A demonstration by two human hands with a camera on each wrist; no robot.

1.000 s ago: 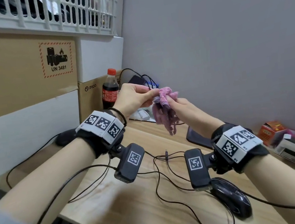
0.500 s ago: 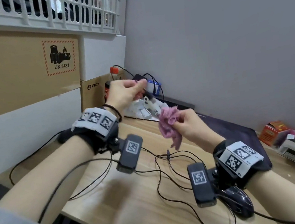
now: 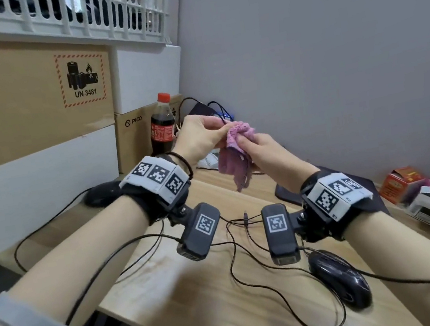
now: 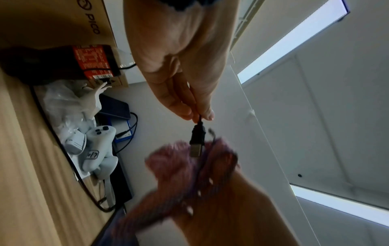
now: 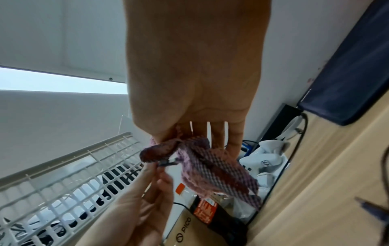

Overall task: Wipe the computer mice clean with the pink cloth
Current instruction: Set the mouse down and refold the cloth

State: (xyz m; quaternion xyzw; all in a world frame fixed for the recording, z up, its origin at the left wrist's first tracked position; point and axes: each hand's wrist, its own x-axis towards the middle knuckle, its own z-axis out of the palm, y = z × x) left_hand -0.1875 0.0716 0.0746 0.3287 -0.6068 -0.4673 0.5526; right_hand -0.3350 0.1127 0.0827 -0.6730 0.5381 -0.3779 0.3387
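left hand (image 3: 198, 137) — back at the cloth, pinching thin black USB cable (image 4: 197, 133) | right hand (image 3: 263, 152) — raised again, gripping bunched pink woven cloth (image 3: 235, 156) | glossy black mouse (image 3: 340, 278) unmoved on desk

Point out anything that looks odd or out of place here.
The pink cloth, held in the right hand, is meeting a USB plug pinched by the left hand, not a mouse body. The black mouse lies untouched on the desk amid tangled cables.

The far-left cardboard box (image 3: 14, 111) reads "UN 3481" on its battery label; the smaller carton (image 3: 133, 139) beside it reads "PICO".
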